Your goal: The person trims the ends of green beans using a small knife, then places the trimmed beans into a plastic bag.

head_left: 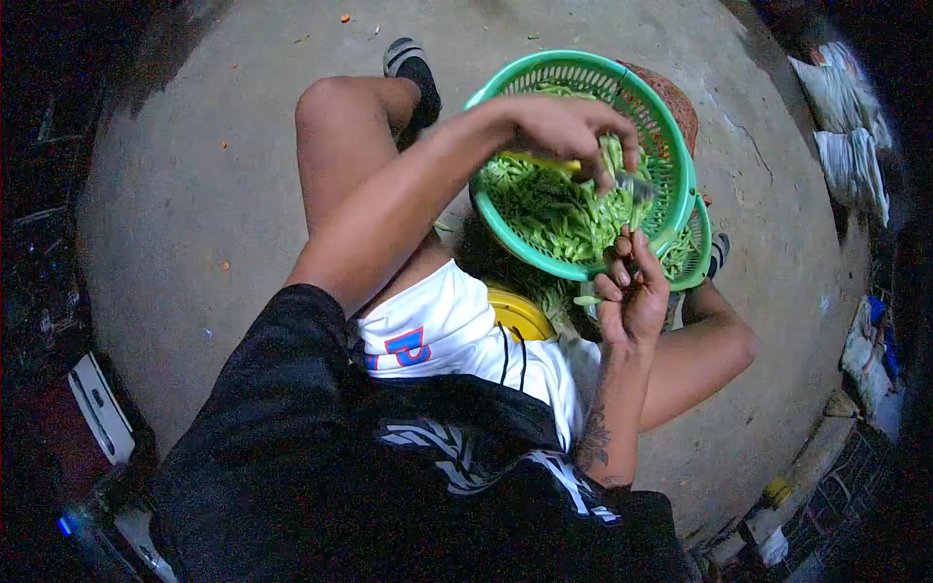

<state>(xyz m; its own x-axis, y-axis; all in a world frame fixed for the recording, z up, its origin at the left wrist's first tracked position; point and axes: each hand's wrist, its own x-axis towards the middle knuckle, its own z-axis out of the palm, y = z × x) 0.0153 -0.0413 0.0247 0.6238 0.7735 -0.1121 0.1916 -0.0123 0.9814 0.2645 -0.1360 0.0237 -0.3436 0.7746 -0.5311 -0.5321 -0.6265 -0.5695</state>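
My left hand [573,136] is closed round the yellow handle [544,160] of a knife, whose grey blade [637,187] shows past the fingers. Below it, my right hand [632,296] is turned palm up, its fingertips closed on a green vegetable piece [637,214] near the blade. Another short green piece [586,300] sticks out beside its lower fingers. Both hands are at a large green basket [515,248] holding many cut green strips [573,228]. The left forearm covers part of the basket's left side.
A smaller green basket [698,277] with green pieces stands at the lower right of the large one. A round yellow object [520,313] lies between the legs. Behind the basket is a reddish-brown object [671,97]. White sacks [846,136] lie at the far right.
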